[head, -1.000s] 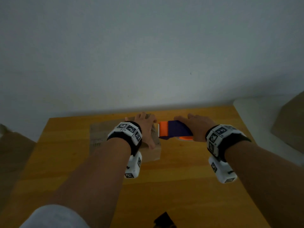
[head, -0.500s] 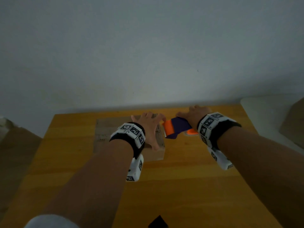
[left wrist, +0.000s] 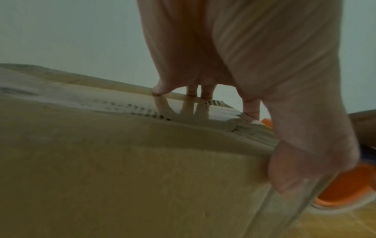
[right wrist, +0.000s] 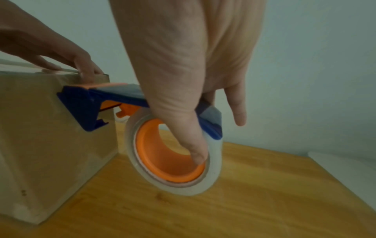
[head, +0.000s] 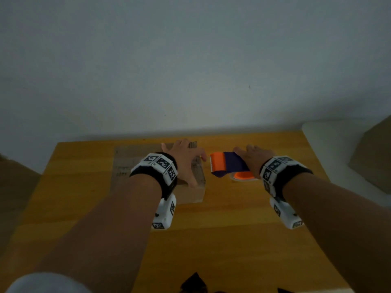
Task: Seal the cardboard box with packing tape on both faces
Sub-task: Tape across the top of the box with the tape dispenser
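Note:
A brown cardboard box (head: 135, 163) lies on the wooden table (head: 211, 240). My left hand (head: 185, 161) rests flat on the right end of its top, fingers spread and pressing the glossy taped seam (left wrist: 183, 111), thumb down over the near corner. My right hand (head: 252, 160) grips a blue and orange tape dispenser (head: 226, 166), the thumb hooked inside the roll's orange core (right wrist: 168, 154). The dispenser's head (right wrist: 81, 103) sits against the box's right side (right wrist: 50, 128) just under the top edge, beside my left hand's fingers (right wrist: 87, 70). The clear tape roll (right wrist: 211, 173) hangs just above the table.
A plain wall stands right behind the table. To the right is a white surface (head: 330, 149) with a brown cardboard piece (head: 372, 161) on it. A small dark object (head: 194, 283) lies at the table's near edge. Bare wood stretches in front of the box.
My right hand tipped the dispenser up at the box's right end, then levelled it and drew it slightly right. My left hand stays pressed on the box top.

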`<state>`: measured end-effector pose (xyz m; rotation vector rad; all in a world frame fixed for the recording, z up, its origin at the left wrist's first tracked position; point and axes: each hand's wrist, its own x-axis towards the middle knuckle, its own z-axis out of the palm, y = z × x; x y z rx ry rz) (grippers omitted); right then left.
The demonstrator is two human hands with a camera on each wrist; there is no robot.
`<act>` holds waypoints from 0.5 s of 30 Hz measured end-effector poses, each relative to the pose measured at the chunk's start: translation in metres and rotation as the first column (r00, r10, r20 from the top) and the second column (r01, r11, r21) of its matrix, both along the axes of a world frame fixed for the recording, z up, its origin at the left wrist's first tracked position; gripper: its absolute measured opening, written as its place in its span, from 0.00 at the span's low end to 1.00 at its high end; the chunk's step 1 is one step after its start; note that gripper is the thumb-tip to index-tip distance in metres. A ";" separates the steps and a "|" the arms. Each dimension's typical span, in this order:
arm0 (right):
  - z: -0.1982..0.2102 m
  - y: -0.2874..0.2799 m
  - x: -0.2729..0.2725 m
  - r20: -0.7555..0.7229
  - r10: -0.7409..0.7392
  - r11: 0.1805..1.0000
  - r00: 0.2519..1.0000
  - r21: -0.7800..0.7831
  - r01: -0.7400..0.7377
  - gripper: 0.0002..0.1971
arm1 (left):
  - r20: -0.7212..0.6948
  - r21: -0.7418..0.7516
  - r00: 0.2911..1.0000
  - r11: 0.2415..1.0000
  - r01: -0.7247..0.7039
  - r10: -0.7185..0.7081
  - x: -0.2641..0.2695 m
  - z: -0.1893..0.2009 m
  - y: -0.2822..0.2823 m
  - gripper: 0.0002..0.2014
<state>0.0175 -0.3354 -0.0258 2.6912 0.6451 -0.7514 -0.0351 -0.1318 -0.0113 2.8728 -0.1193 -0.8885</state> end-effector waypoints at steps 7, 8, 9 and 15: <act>-0.002 -0.033 -0.002 0.035 -0.040 0.989 0.999 -0.141 0.044 0.26 | -0.029 0.018 1.000 1.000 -0.005 0.005 0.001 0.000 0.001 0.36; -0.001 -0.031 0.001 0.051 -0.026 0.988 0.998 -0.148 0.033 0.25 | -0.031 0.027 1.000 1.000 -0.002 0.003 0.003 -0.001 0.000 0.37; -0.001 -0.026 0.003 0.064 -0.007 0.988 0.998 -0.157 0.017 0.25 | -0.031 0.035 1.000 0.999 -0.002 0.003 0.004 -0.002 -0.001 0.37; -0.014 0.019 0.010 0.074 0.041 0.968 0.996 -0.250 -0.021 0.27 | -0.016 0.059 1.000 0.998 0.005 -0.004 0.003 -0.005 -0.002 0.35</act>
